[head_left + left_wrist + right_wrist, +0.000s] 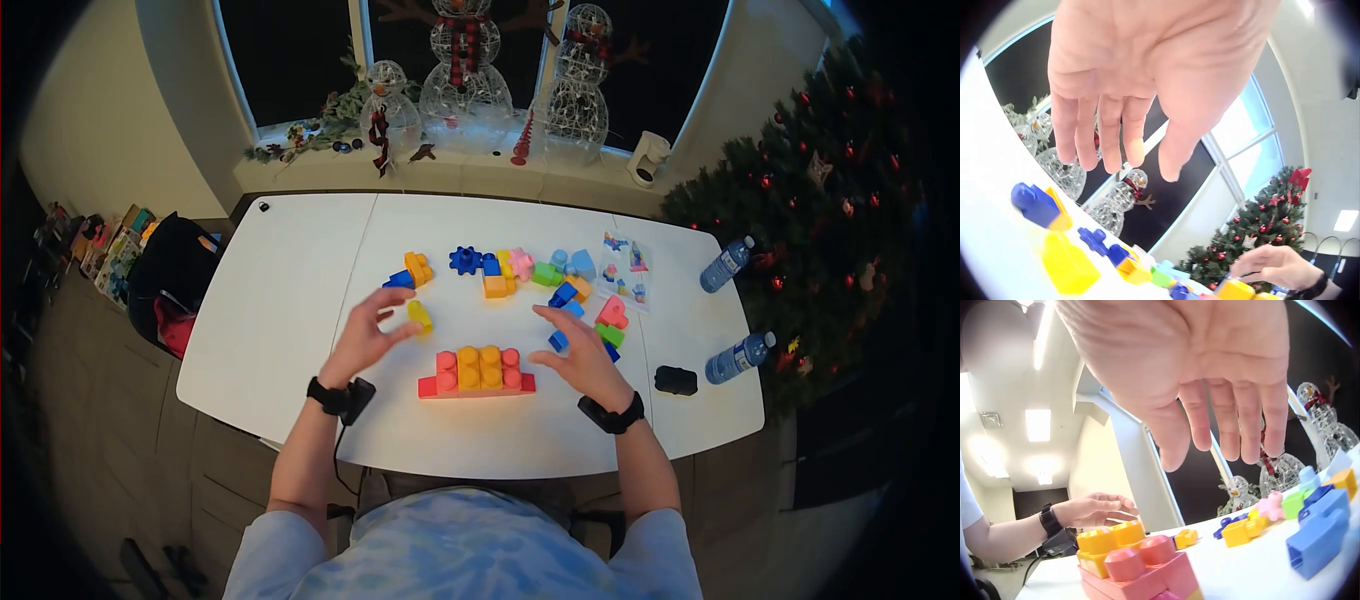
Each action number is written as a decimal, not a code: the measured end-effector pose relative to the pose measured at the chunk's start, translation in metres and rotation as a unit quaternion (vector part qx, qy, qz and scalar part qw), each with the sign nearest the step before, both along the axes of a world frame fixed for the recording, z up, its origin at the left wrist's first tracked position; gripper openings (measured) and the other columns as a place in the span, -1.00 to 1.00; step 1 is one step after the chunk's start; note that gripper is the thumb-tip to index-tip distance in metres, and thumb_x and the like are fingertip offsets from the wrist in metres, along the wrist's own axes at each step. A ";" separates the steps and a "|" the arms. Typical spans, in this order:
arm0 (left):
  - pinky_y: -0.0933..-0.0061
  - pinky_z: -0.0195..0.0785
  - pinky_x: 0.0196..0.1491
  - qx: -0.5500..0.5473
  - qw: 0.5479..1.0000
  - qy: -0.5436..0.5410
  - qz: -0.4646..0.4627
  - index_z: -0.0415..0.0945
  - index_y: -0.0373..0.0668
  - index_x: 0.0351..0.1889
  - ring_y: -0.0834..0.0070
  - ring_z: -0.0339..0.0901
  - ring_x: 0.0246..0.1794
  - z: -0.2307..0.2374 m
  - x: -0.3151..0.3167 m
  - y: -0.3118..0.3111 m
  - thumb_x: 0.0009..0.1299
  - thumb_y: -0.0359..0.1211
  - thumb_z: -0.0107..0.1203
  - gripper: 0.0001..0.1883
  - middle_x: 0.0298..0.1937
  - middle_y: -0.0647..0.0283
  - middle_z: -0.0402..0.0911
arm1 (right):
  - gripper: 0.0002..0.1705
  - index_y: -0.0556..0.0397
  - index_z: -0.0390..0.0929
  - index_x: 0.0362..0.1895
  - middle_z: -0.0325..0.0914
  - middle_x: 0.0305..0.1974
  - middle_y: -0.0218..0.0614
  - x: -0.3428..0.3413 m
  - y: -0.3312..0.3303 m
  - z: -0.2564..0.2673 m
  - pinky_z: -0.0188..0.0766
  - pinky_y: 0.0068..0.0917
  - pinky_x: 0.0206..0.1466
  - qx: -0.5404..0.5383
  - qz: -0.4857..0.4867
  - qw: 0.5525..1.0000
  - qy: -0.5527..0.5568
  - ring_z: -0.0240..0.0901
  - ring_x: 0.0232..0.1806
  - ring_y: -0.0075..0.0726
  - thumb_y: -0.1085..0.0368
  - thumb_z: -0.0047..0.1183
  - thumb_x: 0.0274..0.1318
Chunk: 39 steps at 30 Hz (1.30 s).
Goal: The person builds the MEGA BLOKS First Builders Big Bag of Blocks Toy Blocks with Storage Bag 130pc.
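Observation:
A low structure of pink and yellow-orange toy building blocks [478,376] stands on the white table in front of the person. My left hand [362,338] is to its upper left, fingers loosely bent and nothing in them. Nearest to that hand is a single yellow block [1067,265], by the thumb in the head view. On the other side, my right hand [585,358] hovers with relaxed fingers and an empty palm. Blue blocks [1317,540] lie just beyond it. Both palms [1210,350] face inward, apart from the structure.
Blue and orange blocks [418,268] lie at the back left. A blue gear-shaped piece [465,261] and a pink one [520,263] sit among several others. At right are a picture sheet [627,268], two water bottles [727,264] and a black case [676,380].

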State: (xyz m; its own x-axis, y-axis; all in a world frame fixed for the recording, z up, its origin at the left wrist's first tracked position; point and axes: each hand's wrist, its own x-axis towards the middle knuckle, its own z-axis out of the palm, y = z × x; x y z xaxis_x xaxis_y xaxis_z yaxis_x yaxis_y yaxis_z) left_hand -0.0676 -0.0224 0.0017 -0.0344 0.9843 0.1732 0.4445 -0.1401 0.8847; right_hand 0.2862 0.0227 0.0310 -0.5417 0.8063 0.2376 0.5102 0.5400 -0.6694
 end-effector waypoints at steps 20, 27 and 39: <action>0.27 0.48 0.30 -0.259 0.949 0.154 -0.091 0.15 -0.04 0.61 0.12 0.40 0.41 -0.032 -0.012 0.123 -0.08 -0.13 0.66 0.25 0.53 -0.04 0.25 | -0.59 0.05 0.62 0.05 0.62 -0.01 -0.12 -0.022 0.095 -0.014 0.54 -0.18 0.09 0.083 0.004 0.993 -0.088 0.59 0.06 0.06 0.26 0.33 0.10; 0.23 0.36 0.42 -0.153 0.950 0.260 -0.082 0.13 -0.08 0.61 0.09 0.44 0.37 -0.026 0.012 0.110 -0.11 -0.13 0.65 0.28 0.50 -0.04 0.28 | -0.81 0.12 0.57 -0.15 0.61 -0.08 0.04 -0.082 0.133 -0.081 0.60 -0.03 -0.05 0.171 0.000 0.964 -0.202 0.61 -0.02 0.17 0.43 0.11 0.11; 0.41 0.67 -0.16 -0.209 0.976 0.037 -0.045 0.08 -0.08 0.61 0.31 0.71 -0.15 -0.026 0.025 0.091 0.15 -0.30 0.52 0.08 0.30 -0.07 0.42 | -0.71 0.11 0.53 -0.16 0.61 -0.16 -0.10 -0.064 0.115 -0.047 0.54 -0.14 0.03 0.090 0.033 0.994 -0.049 0.58 -0.07 0.10 0.46 0.25 -0.04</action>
